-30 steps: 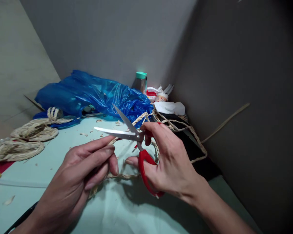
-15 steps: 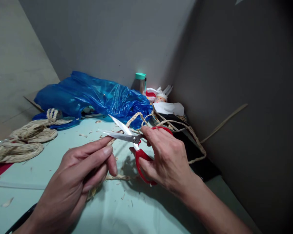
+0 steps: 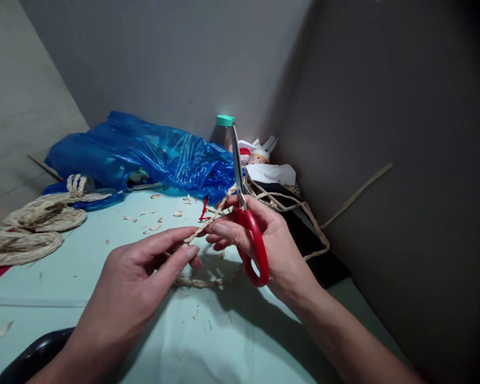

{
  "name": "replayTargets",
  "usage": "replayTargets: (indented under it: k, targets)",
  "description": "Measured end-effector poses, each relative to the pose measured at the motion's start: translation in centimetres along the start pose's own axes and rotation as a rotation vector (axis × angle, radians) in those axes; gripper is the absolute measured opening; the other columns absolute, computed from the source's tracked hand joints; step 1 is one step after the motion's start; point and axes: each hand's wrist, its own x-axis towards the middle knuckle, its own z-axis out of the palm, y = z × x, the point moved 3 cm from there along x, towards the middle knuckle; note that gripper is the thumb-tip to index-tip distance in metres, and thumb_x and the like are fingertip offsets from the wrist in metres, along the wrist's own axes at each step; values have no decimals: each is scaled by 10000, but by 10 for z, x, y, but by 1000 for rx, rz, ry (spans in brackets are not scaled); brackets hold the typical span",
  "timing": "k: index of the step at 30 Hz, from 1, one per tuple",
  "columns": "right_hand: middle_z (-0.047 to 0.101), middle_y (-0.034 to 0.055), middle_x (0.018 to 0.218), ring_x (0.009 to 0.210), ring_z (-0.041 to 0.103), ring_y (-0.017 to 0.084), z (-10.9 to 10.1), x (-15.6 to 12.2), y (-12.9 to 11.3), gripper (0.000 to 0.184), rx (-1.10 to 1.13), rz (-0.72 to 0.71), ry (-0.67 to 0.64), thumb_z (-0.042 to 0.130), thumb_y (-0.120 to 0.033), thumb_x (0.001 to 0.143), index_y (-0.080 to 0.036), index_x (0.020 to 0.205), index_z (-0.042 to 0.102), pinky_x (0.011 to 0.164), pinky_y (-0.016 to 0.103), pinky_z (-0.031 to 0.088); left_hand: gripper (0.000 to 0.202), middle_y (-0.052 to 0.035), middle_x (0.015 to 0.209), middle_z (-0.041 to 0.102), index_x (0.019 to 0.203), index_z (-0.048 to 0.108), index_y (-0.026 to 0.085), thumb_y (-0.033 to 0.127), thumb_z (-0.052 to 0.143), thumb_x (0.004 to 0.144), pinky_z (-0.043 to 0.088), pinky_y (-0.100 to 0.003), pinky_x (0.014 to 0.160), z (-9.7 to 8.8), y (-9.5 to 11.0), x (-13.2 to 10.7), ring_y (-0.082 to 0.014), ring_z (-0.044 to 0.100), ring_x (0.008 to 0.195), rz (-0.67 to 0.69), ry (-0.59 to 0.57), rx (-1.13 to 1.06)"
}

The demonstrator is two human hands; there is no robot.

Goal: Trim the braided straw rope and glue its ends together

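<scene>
A braided straw-coloured cord (image 3: 212, 218) runs up from my left hand (image 3: 144, 277), whose thumb and fingers pinch it. My right hand (image 3: 274, 234) has red-handled scissors (image 3: 256, 245) hooked in it, blades closed and pointing up. Its thumb and fingertips also meet at the cord, just beyond my left fingertips. Another stretch of the braid (image 3: 200, 283) hangs below, between the hands. Behind the fingers a short red tie (image 3: 204, 209) shows near the cord.
A blue plastic bag (image 3: 144, 152) lies along the back, beside a bottle with a turquoise lid (image 3: 225, 120). Bundles of dried fibre (image 3: 44, 213) rest at left. Fibre scraps (image 3: 156, 226) dot the pale green tabletop (image 3: 176, 341). A grey wall (image 3: 376, 106) rises at right.
The scissors were spread near my left fingertips; now they are closed and swung upright in my right hand. My right fingers have come to the braided cord.
</scene>
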Motion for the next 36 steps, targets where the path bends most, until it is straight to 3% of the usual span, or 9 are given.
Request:
replayTargets:
  k: [3,8,11,14,18,22,26,31,36]
  targets:
    - [724,-54,747,663,681,91,-1,1,3,359,103,-7,23,900,-244,682,-216,916,629,659,189,545,225,74,888,848,910,834,447,321,818,723,553,-193,782,4,2,-2,-179,759,809,94,11,82]
    - [707,-62,752,660,675,77,-7,2,3,293,84,-24,23,883,-186,703,-205,887,656,664,176,555,194,63,937,851,884,842,408,346,805,703,579,-225,797,6,8,0,-220,778,855,75,-48,150]
    - [717,-59,768,668,663,70,-14,3,-7,293,91,-103,91,881,-197,715,-207,899,653,654,164,554,165,46,800,842,901,840,379,389,748,765,566,-207,676,2,7,2,-194,742,736,61,-72,155]
    - [741,-44,820,719,680,79,-21,4,-15,294,102,-174,168,862,-208,741,-215,942,647,674,166,564,219,36,702,798,980,817,354,461,671,855,486,-198,493,0,0,2,-144,596,514,-5,-174,77]
    - [741,-37,840,736,690,95,-23,5,-16,316,87,-164,167,862,-240,732,-222,956,640,670,182,581,255,-2,736,771,936,810,311,513,687,842,440,-210,465,0,-6,0,-140,540,510,-88,-257,-10]
    - [735,-36,845,769,709,118,-19,5,-12,333,84,-130,157,868,-258,716,-237,953,635,691,210,602,266,-17,655,725,947,836,318,514,736,798,479,-220,564,-2,-6,1,-184,625,622,-144,-195,-80]
    - [716,-43,806,722,702,132,-13,4,-9,350,81,-94,116,894,-287,672,-235,893,627,665,243,605,275,-2,520,646,954,850,321,513,745,788,459,-223,556,-3,-6,3,-173,584,555,-116,-150,-47]
    - [707,-74,699,577,645,91,-7,3,-7,384,84,-62,42,900,-216,657,-232,917,618,582,203,543,210,-21,664,725,848,823,294,477,735,793,401,-218,464,-1,-1,2,-151,542,514,-133,-180,-48]
    - [696,-65,714,600,639,104,-11,3,-5,392,-10,-79,99,895,-274,664,-234,926,605,555,206,511,174,2,623,665,758,789,266,431,741,785,388,-202,476,0,3,-1,-132,501,515,-130,-157,-22]
